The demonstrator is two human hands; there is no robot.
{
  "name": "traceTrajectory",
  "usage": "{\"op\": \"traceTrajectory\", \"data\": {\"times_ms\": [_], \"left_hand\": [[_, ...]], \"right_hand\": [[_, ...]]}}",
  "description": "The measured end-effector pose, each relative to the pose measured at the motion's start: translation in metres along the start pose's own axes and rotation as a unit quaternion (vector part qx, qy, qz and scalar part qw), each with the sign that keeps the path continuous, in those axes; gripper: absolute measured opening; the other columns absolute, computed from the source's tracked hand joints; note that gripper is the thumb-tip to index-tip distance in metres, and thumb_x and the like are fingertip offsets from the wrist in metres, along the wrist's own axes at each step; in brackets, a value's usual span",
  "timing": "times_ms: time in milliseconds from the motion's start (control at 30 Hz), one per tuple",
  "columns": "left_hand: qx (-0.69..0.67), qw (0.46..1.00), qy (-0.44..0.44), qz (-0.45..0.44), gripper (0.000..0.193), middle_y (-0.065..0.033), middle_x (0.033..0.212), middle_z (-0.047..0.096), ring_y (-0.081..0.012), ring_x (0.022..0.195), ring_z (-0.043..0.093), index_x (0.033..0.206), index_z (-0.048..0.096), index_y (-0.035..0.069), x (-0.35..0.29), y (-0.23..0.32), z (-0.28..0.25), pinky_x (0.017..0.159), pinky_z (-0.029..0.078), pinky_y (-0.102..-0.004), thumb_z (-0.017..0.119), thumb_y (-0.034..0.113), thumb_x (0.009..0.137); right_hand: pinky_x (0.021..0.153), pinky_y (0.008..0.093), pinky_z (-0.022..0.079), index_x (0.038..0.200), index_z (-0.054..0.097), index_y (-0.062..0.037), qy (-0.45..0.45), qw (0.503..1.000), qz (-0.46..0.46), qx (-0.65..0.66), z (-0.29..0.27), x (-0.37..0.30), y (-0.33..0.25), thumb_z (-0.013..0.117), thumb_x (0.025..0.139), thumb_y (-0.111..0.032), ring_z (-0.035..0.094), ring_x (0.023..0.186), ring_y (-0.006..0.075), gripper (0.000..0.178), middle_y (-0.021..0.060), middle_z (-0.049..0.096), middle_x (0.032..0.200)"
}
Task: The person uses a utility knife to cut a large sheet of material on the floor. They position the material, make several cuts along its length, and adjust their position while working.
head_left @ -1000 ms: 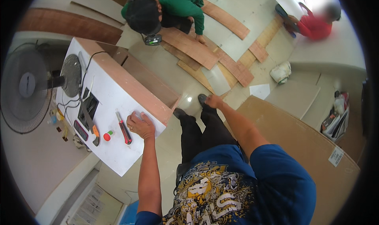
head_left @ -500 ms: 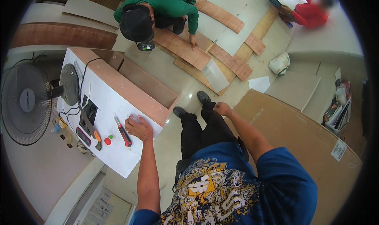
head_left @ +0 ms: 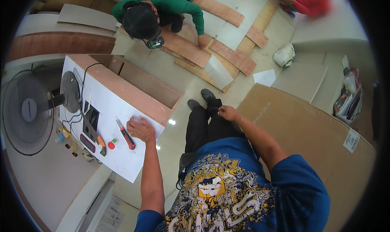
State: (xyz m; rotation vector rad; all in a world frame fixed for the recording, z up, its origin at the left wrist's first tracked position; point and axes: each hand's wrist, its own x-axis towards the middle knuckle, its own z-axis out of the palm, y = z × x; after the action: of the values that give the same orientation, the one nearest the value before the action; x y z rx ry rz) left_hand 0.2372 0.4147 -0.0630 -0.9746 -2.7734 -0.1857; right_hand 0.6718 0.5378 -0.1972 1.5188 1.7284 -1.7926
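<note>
My left hand [head_left: 140, 128] rests on the white tabletop [head_left: 126, 161], fingers apart and nothing visible in it. Just left of it lies a red and black utility knife [head_left: 127, 138]. Past the knife are a small red cap [head_left: 111, 145], a green piece [head_left: 115, 141], a saw [head_left: 94, 132] with an orange and black handle, and a dark handheld device [head_left: 87, 143] with buttons. My right hand [head_left: 228, 113] is in front of my dark trousers, its fingers curled in; whatever is inside them, if anything, is hidden.
A fan [head_left: 28, 110] stands at the left. To my right is a large cardboard box [head_left: 300, 126]. Ahead, a person in green [head_left: 170, 8] crouches over wooden boards [head_left: 185, 47], one hand on them. Another person in red [head_left: 310, 4] sits at the far right.
My left foot has moved forward and right, closer to my right foot. The view has shifted slightly. My left hand stays on the tabletop, and my right hand stays curled.
</note>
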Motion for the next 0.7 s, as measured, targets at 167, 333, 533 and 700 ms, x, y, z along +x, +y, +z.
{"op": "traceTrajectory", "data": {"times_ms": [167, 333, 533, 700], "left_hand": [[0.003, 1.0, 0.006, -0.005, 0.052, -0.017, 0.134, 0.05, -0.0391, 0.124, 0.049, 0.132, 0.058, 0.005, -0.004, -0.004, 0.003, 0.098, 0.043, -0.057, 0.052, 0.048, 0.102], [-0.006, 1.0, -0.003, -0.004, 0.051, -0.0168, 0.134, 0.05, -0.0386, 0.123, 0.049, 0.132, 0.057, 0.006, -0.004, -0.006, 0.001, 0.098, 0.043, -0.0569, 0.051, 0.048, 0.103], [-0.008, 1.0, 0.006, 0.008, 0.05, -0.0159, 0.134, 0.05, -0.0376, 0.125, 0.048, 0.132, 0.057, 0.006, -0.004, -0.015, 0.006, 0.097, 0.043, -0.0571, 0.053, 0.046, 0.103], [-0.008, 1.0, 0.005, 0.011, 0.05, -0.0151, 0.134, 0.049, -0.0372, 0.126, 0.047, 0.133, 0.057, 0.006, -0.003, -0.016, 0.0, 0.097, 0.043, -0.0574, 0.054, 0.046, 0.102]], "right_hand": [[0.1, 0.0473, 0.054, 0.124, 0.07, -0.0045, -0.032, 0.99, -0.018, -0.136, 0.003, -0.041, -0.021, 0.072, 0.094, -0.037, 0.069, 0.114, 0.039, 0.044, 0.0194, 0.075, 0.118], [0.098, 0.0468, 0.055, 0.122, 0.071, -0.0044, 0.048, 0.995, -0.026, -0.085, -0.001, -0.076, -0.04, 0.071, 0.094, -0.034, 0.071, 0.11, 0.0388, 0.041, 0.0191, 0.075, 0.115], [0.091, 0.044, 0.058, 0.119, 0.072, -0.0017, 0.173, 0.982, -0.033, 0.066, -0.031, -0.092, -0.037, 0.072, 0.094, -0.031, 0.074, 0.099, 0.0341, 0.038, 0.0196, 0.076, 0.111], [0.091, 0.0432, 0.058, 0.118, 0.074, -0.0015, 0.286, 0.95, -0.015, 0.121, -0.054, -0.109, 0.008, 0.073, 0.093, -0.03, 0.074, 0.1, 0.0339, 0.038, 0.0197, 0.076, 0.112]]}}
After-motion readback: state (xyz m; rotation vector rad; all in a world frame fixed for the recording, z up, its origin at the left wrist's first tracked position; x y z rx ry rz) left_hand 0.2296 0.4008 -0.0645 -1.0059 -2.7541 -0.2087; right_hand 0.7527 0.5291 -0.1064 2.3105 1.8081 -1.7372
